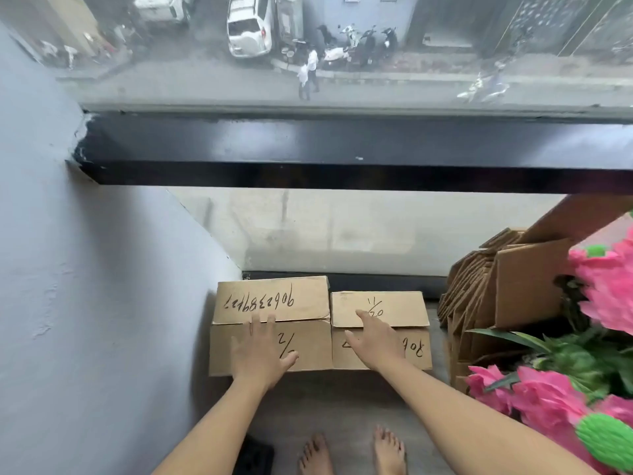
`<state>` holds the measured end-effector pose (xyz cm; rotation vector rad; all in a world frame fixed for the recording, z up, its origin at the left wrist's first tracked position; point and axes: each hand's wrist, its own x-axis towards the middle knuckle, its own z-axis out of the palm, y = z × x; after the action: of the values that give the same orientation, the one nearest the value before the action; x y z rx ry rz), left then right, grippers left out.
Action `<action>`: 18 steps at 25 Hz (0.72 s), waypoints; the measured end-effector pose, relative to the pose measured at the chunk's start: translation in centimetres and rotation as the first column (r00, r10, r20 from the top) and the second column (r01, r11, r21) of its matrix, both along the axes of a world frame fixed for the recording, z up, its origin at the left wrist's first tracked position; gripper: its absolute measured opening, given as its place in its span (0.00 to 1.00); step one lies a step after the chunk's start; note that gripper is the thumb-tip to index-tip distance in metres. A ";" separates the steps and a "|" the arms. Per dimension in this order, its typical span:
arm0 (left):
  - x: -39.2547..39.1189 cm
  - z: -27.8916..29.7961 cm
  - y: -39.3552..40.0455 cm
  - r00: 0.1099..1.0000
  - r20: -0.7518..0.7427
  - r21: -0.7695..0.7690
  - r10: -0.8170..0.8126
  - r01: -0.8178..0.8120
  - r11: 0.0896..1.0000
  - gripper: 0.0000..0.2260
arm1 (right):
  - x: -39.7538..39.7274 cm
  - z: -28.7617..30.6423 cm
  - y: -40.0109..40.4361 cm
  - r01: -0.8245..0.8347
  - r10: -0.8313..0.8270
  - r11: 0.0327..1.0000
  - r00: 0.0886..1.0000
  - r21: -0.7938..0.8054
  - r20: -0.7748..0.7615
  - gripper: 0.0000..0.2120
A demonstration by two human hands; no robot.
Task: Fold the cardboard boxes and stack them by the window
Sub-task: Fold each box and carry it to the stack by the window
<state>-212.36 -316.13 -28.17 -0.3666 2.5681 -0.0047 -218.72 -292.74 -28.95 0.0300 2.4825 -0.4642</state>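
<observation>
The left hand (259, 354) lies flat, fingers straight and spread, on the closed top flaps of the left cardboard box (274, 303). The right hand (375, 341) rests just beside it with fingers extended on the top of the right cardboard box (394, 308); neither hand grips anything. The two boxes stand side by side, touching, on the floor below the window (342, 231), marker numbers on their flaps. To the right of the right hand leans a bundle of flat cardboard (479, 286), with pink artificial flowers (609, 286) beyond it. Behind the hands, the person's bare feet (352, 454) stand on the floor.
</observation>
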 end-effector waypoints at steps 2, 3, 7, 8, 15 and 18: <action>-0.6 5.8 0.9 0.998 -0.016 0.015 -0.067 0.067 0.998 0.43 | 0.4 5.5 1.7 -0.048 0.049 0.998 0.999 0.051 -0.019 0.29; -1.0 9.0 1.3 0.995 -0.014 0.009 -0.096 0.097 0.995 0.42 | 0.7 8.4 2.4 -0.061 0.063 0.995 0.998 0.075 -0.027 0.30; -1.4 20.3 3.5 0.976 -0.043 -0.008 -0.212 0.211 0.977 0.35 | 2.4 19.4 5.1 -0.010 0.022 0.995 0.993 0.101 -0.116 0.30; -1.1 22.8 4.4 0.971 -0.053 0.011 -0.235 0.236 0.972 0.34 | 3.3 22.0 6.0 0.029 -0.016 0.995 0.990 0.094 -0.140 0.29; 1.5 30.7 14.8 0.813 -0.041 0.110 -0.581 0.582 0.806 0.32 | 13.6 32.4 16.3 0.377 -0.364 0.926 0.910 0.031 -0.199 0.23; 4.0 32.2 22.4 0.672 -0.026 0.153 -0.740 0.734 0.662 0.29 | 21.1 33.6 22.8 0.558 -0.541 0.829 0.818 0.042 -0.198 0.21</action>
<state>-208.32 -293.71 4.05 0.7578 2.4701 -0.1122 -197.65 -269.92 4.65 0.8035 2.6491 -0.6002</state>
